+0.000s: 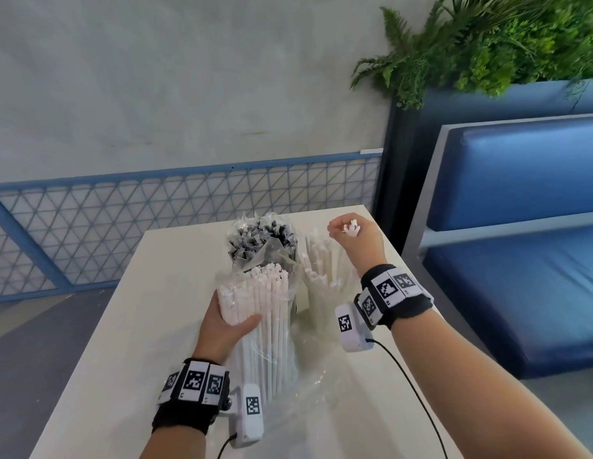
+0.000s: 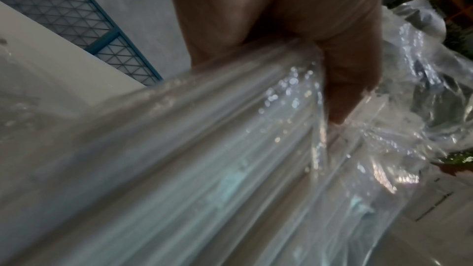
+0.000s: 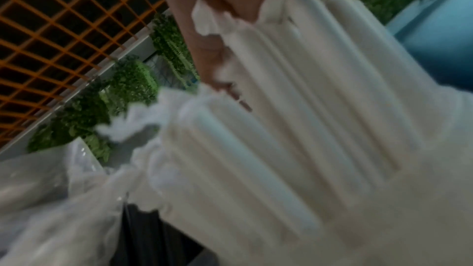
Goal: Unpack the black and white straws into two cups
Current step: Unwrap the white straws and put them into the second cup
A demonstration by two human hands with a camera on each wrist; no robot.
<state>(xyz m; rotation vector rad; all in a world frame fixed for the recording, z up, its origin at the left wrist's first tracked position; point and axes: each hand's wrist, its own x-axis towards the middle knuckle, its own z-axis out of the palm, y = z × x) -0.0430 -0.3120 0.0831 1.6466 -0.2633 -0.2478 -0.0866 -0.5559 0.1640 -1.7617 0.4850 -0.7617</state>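
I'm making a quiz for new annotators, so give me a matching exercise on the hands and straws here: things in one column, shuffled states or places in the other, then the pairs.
Things:
1. left hand
2. right hand
3. black straws
4. plant

States or places:
A. raised, gripping a few white straws by their tops
B. at the table's far end, in clear plastic
C. above the blue bench
D. holding the plastic-wrapped white bundle

Pairs: 1-D, 2-A, 3-B, 4-C
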